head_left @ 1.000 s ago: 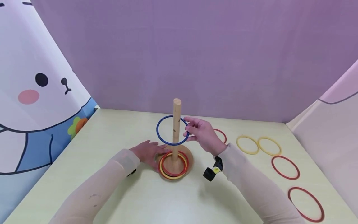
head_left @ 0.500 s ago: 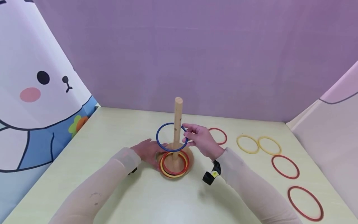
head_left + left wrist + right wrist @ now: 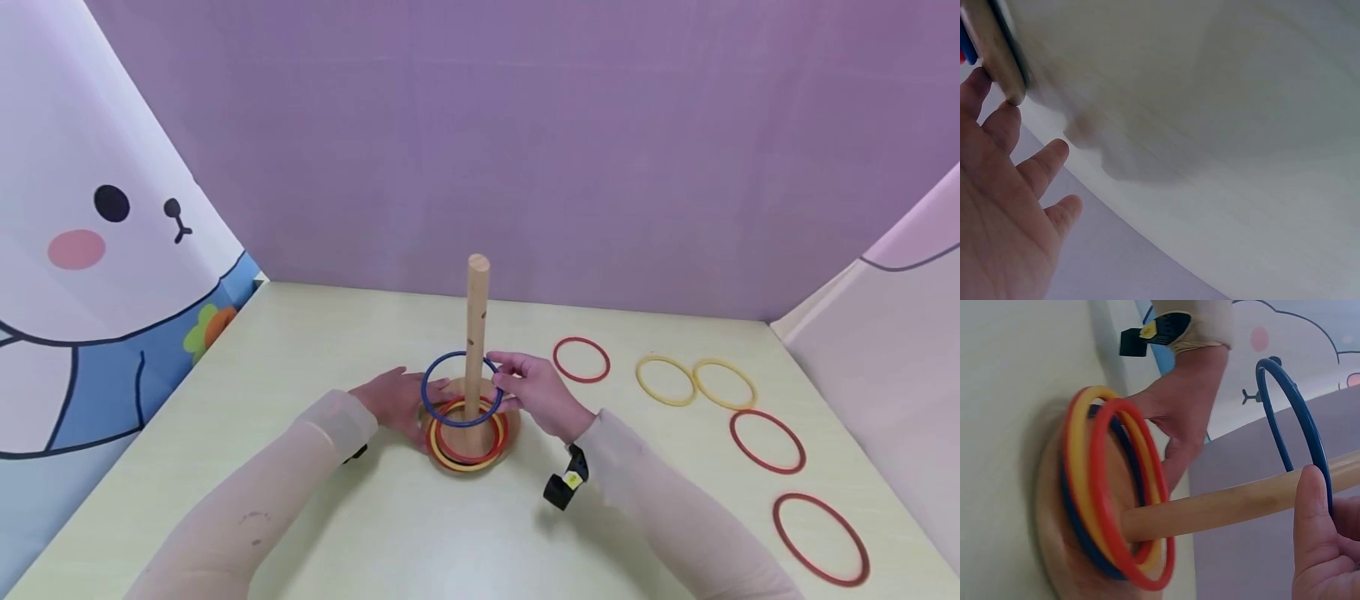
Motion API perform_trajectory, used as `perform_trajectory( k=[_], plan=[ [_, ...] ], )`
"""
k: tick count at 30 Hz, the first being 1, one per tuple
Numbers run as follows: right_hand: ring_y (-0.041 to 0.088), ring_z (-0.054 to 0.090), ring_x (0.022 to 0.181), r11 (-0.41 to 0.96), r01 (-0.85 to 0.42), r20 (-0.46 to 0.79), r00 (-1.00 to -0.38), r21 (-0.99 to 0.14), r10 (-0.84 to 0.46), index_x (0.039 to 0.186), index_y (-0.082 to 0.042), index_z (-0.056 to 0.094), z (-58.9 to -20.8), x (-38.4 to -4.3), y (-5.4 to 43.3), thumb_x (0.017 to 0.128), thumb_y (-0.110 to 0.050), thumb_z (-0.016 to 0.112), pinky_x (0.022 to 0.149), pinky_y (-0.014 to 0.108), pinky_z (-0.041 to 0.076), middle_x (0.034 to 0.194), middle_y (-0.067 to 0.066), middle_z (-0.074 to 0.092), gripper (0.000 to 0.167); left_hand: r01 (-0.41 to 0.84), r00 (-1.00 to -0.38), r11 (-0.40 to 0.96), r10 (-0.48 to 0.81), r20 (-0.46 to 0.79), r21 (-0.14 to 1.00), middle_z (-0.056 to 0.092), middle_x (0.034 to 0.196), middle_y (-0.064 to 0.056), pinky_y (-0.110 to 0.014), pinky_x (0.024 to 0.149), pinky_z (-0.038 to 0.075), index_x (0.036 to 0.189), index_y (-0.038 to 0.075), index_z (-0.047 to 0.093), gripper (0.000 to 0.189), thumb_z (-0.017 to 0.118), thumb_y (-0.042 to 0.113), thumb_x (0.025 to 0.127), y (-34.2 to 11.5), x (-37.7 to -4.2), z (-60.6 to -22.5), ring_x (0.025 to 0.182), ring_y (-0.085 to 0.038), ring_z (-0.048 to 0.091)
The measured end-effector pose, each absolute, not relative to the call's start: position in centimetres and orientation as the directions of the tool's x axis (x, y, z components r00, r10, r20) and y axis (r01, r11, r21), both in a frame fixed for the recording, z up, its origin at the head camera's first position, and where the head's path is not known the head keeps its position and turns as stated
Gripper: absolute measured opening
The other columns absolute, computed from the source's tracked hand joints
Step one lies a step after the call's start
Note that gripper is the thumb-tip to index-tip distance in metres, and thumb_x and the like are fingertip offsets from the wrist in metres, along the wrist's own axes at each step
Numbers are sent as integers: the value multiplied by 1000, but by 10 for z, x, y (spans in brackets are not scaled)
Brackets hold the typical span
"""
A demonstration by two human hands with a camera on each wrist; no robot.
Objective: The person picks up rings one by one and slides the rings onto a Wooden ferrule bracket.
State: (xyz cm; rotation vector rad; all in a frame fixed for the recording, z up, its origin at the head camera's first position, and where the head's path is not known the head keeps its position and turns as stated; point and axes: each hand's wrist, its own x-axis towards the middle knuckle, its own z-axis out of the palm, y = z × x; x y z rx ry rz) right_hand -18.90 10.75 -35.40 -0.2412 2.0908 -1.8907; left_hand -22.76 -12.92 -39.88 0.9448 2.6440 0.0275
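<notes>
A blue ring point(image 3: 447, 423) hangs around the upright wooden post point(image 3: 476, 308), above the stack on its base. My right hand point(image 3: 542, 393) pinches the ring's right side; in the right wrist view the thumb point(image 3: 1311, 512) presses against it. Around the foot of the post lie red, yellow and blue rings, a red ring point(image 3: 1099, 487) uppermost. My left hand point(image 3: 392, 406) rests on the left side of the round wooden base point(image 3: 512, 425). In the left wrist view its fingers are spread, with two fingertips point(image 3: 1007, 115) at the base's edge.
On the pale table point(image 3: 420, 542), a red ring point(image 3: 581, 380) lies behind the right hand. Farther right are two yellow rings point(image 3: 665, 403) side by side, then a red ring point(image 3: 767, 467) and a nearer red ring point(image 3: 821, 575). A purple backdrop point(image 3: 480, 150) stands behind the table.
My right hand has lowered the blue ring along the post, closer to the stacked rings. My left hand stays at the base.
</notes>
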Motion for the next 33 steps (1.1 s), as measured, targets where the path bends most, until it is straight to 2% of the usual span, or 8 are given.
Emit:
perform_trajectory(
  k=[3, 8, 15, 24, 33],
  plan=[
    [20, 63, 79, 106, 90, -121, -933, -990, -340, 137, 8, 46, -363, -187, 108, 96, 5, 49, 65, 23, 56, 97, 20, 52, 41, 611, -726, 783, 613, -312, 117, 37, 151, -3, -57, 110, 22, 146, 25, 42, 89, 76, 58, 71, -129, -227, -398, 136, -35, 36],
    [21, 63, 79, 120, 94, -129, -937, -988, -325, 136, 6, 48, -374, -187, 109, 96, 3, 50, 64, 22, 55, 94, 15, 53, 40, 612, -727, 786, 604, -328, 90, 40, 149, -5, -56, 111, 21, 147, 25, 40, 91, 75, 60, 71, -127, -231, -394, 136, -36, 35],
    [18, 63, 77, 110, 92, -125, -930, -990, -345, 135, 9, 47, -390, -186, 112, 97, 4, 48, 64, 23, 56, 94, 16, 53, 38, 587, -735, 796, 601, -313, 150, 51, 141, -5, -56, 111, 20, 146, 21, 41, 94, 80, 56, 68, -129, -229, -396, 134, -37, 37],
    [13, 62, 73, 108, 101, -133, -929, -989, -346, 134, 10, 47, -402, -185, 114, 98, 2, 48, 63, 23, 55, 92, 14, 54, 37, 578, -742, 802, 594, -311, 153, 45, 146, -1, -56, 111, 21, 148, 19, 38, 99, 79, 58, 67, -128, -227, -402, 134, -35, 38],
    [9, 56, 66, 148, 117, -160, -930, -982, -329, 133, 10, 49, -407, -183, 118, 96, 5, 49, 59, 21, 54, 89, 9, 54, 37, 618, -719, 773, 630, -293, 145, 36, 152, -3, -59, 109, 24, 143, 17, 47, 88, 79, 55, 69, -130, -225, -399, 133, -38, 39]
  ],
)
